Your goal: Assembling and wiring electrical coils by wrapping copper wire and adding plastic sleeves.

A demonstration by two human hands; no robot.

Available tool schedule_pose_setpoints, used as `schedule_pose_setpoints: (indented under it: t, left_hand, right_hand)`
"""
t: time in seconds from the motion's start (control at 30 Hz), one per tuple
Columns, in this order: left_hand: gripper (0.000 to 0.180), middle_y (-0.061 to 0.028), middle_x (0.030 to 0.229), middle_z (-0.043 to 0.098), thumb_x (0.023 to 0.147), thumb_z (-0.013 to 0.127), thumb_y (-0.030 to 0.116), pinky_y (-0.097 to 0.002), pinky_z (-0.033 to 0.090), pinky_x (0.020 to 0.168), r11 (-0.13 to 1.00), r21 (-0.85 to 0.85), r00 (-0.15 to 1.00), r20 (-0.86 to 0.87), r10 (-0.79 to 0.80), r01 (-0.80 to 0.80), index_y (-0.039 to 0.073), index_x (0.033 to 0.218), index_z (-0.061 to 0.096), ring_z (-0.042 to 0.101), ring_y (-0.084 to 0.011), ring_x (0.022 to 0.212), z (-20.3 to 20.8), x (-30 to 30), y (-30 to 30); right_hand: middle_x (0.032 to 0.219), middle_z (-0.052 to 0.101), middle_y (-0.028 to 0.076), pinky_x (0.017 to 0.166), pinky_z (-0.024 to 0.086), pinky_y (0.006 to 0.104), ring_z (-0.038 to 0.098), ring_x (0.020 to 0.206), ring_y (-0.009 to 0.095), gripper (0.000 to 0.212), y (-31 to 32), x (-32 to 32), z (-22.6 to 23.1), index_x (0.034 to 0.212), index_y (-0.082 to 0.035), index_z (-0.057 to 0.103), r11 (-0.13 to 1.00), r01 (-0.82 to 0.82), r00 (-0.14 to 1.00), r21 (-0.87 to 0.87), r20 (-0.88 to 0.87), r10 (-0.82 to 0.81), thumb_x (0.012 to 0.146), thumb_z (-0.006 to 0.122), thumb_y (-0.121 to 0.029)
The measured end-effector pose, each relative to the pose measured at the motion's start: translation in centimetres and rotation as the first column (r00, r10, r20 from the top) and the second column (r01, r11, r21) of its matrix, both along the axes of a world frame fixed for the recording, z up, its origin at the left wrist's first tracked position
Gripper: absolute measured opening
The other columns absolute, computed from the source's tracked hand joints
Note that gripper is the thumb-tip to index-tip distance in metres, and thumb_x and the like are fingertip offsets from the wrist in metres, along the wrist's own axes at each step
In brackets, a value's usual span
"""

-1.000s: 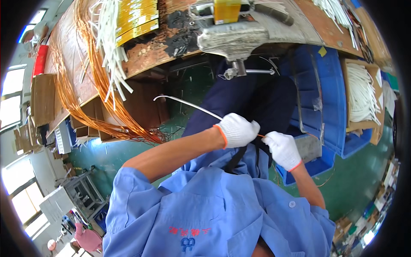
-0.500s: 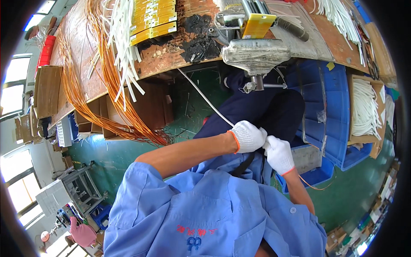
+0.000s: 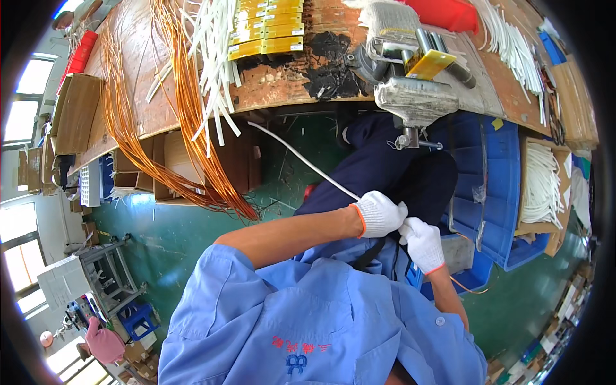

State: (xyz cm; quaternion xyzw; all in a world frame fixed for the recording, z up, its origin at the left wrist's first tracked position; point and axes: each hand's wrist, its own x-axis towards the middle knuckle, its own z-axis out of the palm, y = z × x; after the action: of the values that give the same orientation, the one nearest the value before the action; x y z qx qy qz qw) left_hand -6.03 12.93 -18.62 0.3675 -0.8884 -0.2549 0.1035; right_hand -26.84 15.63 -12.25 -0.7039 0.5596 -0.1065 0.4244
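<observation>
The left hand (image 3: 380,215), in a white glove, is closed around a long white tube (image 3: 319,172); the right hand (image 3: 423,245), gloved too, has its fingers pinched together right at the left hand's fingertips; it most likely grips the thin copper wire (image 3: 473,292), but its fingers hide that spot, so I cannot see the wire there.

A second ago a bit of wire showed in the gap between the hands; now the gap is gone and the gloves touch; that looks as if the wire and the tube are being kept in one line, though I cannot tell how far the wire is inside.

The tube runs from the left hand over the leg, and its far tip shows just below the front edge of the worktop (image 3: 276,83); the loose wire bends out past the right wrist, near the blue crate (image 3: 494,167).

On the worktop, a bunch of white tubes (image 3: 215,70) and a bundle of copper wires (image 3: 212,168) hang over the front edge, toward the left; yellow plates (image 3: 266,31) lie beside the tubes; a wrapped vise (image 3: 417,96) sticks out over the front edge.
</observation>
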Motion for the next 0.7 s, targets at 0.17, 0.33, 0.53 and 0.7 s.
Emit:
schedule_pose_setpoints:
  t: [0.17, 0.33, 0.53, 0.7]
  left_hand:
    - [0.013, -0.0173, 0.085, 0.072, 0.085, 0.074, 0.014, -0.0516, 0.059, 0.055, 0.989, -0.107, 0.992, -0.072, -0.107, 0.099, 0.003, 0.089, 0.073, 0.077, -0.0380, 0.071, 4.0, 1.3, -0.8]
    - [0.013, -0.0163, 0.088, 0.075, 0.089, 0.073, 0.015, -0.0515, 0.063, 0.062, 0.982, -0.106, 0.983, -0.076, -0.166, 0.157, 0.004, 0.093, 0.078, 0.080, -0.0384, 0.078, 6.5, -0.8, 0.1]
    - [0.015, -0.0169, 0.089, 0.077, 0.088, 0.075, 0.015, -0.0477, 0.064, 0.062, 0.963, -0.138, 0.973, 0.043, -0.229, 0.233, 0.002, 0.093, 0.081, 0.081, -0.0367, 0.080, 9.0, -1.9, 0.0]
    - [0.018, -0.0167, 0.092, 0.082, 0.088, 0.078, 0.015, -0.0457, 0.065, 0.063, 0.953, -0.125, 0.960, 0.087, -0.266, 0.275, 0.005, 0.100, 0.088, 0.083, -0.0358, 0.084, 11.6, -3.2, 0.7]
  right_hand:
    - [0.087, 0.081, 0.017, 0.077, 0.061, 0.0353, 0.081, 0.079, 0.021, 0.027, 1.5, -6.2, -0.2, 0.125, 0.001, 0.079, 0.961, 0.233, 0.972, 0.148, -0.023, -0.232, 0.105, 0.068, -0.014]
    - [0.089, 0.082, 0.012, 0.078, 0.060, 0.0325, 0.079, 0.081, 0.016, 0.033, 3.0, -7.2, 1.6, 0.134, 0.002, 0.077, 0.979, 0.151, 0.980, 0.138, 0.112, -0.167, 0.104, 0.070, -0.010]
    - [0.083, 0.080, 0.008, 0.067, 0.054, 0.0305, 0.070, 0.071, 0.011, 0.031, 5.0, -9.8, 3.2, 0.130, 0.001, 0.080, 0.897, 0.308, 0.948, 0.317, -0.028, -0.316, 0.103, 0.066, -0.007]
    - [0.084, 0.081, 0.009, 0.064, 0.052, 0.0283, 0.067, 0.069, 0.009, 0.031, 6.5, -9.2, 4.5, 0.129, 0.002, 0.080, 0.959, 0.274, 0.958, 0.067, 0.061, -0.279, 0.102, 0.066, -0.006]
